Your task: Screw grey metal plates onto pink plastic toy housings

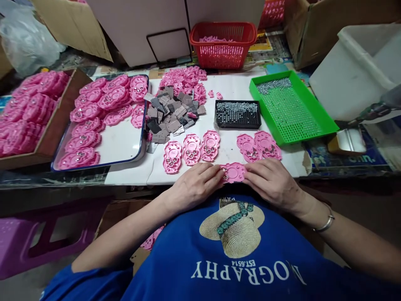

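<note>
A pink plastic casing lies sideways at the table's front edge, held at both ends. My left hand has its fingers closed on the casing's left end, beside some small metal parts. The other end is gripped by my right hand, with a bracelet on that wrist. Three similar casings with shiny metal parts stand in a row beyond my left hand. Two more casings lie side by side just beyond my right hand.
A black tray of screws and a green tray of screws lie ahead. Grey plates and small pink parts are heaped left of them. A white tray and a carton hold casings. Behind is a red basket.
</note>
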A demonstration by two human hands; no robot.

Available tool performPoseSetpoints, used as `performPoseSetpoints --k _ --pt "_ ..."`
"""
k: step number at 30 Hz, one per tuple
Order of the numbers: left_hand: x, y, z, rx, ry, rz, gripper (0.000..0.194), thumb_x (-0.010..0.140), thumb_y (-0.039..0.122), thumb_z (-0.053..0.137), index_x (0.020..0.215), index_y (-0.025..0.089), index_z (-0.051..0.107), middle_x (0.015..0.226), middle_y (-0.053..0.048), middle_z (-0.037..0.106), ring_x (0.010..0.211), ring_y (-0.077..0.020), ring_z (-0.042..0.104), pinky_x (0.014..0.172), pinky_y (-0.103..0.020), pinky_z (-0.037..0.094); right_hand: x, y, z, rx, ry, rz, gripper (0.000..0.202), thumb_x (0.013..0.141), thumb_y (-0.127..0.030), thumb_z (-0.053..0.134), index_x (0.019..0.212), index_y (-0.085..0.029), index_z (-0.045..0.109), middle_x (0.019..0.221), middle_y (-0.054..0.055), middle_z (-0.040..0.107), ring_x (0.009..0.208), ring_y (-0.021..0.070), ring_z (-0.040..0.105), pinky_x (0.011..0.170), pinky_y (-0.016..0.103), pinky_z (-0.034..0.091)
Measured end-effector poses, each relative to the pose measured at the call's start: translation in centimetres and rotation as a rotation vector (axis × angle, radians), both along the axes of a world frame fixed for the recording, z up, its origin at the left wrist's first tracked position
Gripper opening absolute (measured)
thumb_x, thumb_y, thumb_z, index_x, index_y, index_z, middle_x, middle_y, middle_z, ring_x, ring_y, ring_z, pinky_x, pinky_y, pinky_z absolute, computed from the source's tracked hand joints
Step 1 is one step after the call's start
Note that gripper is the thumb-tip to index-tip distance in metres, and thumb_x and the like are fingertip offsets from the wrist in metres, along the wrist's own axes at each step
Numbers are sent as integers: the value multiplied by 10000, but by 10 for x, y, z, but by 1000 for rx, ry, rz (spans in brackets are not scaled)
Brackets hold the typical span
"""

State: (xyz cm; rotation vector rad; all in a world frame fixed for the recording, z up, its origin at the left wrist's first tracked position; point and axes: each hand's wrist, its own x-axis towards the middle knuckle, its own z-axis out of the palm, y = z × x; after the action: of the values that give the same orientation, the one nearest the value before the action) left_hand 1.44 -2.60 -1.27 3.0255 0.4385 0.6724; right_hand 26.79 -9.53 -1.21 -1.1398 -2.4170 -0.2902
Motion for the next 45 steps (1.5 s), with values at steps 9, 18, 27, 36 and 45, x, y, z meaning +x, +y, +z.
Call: performPoseSetpoints --k 9,18,27,36,45 --pt "-8 -3 4 24 -65 -3 320 948 268 585 1203 93 503 1108 -141 680 861 -191 652 693 -321 571 -22 28 0 101 -103 -166 76 862 -196 618 872 -173 690 988 35 654 923 179 472 793 334 334" --pt "15 7 -8 80 22 33 148 985 210 493 1087 127 560 988 -80 667 793 -162 583 682 -292 494 -3 32 15 91 103 -259 179 851 -207 644 1026 -197 682 1084 27 644 1013 178 541 879 334 436" --pt "44 12 -10 138 12 119 84 952 190 526 911 157 591 812 -26 595 727 -158 520 657 -294 392 16 6 -5 -126 327 -358 422 939 -229 496 1352 -142 492 1401 110 489 1356 207 449 1173 400 394" --pt "45 14 -11 188 30 223 120 967 211 501 925 170 606 833 -26 613 743 -164 542 644 -325 354 9 1 -22 -214 183 -361 559 962 -446 425 1457 -192 369 1516 120 349 1435 277 341 1156 517 368" --pt "13 24 11 84 -129 227 258 982 349 496 883 168 651 817 -31 666 712 -141 597 604 -283 391 4 21 23 -79 190 -241 410 910 -310 569 1297 -181 534 1329 101 554 1228 234 546 1036 411 456"
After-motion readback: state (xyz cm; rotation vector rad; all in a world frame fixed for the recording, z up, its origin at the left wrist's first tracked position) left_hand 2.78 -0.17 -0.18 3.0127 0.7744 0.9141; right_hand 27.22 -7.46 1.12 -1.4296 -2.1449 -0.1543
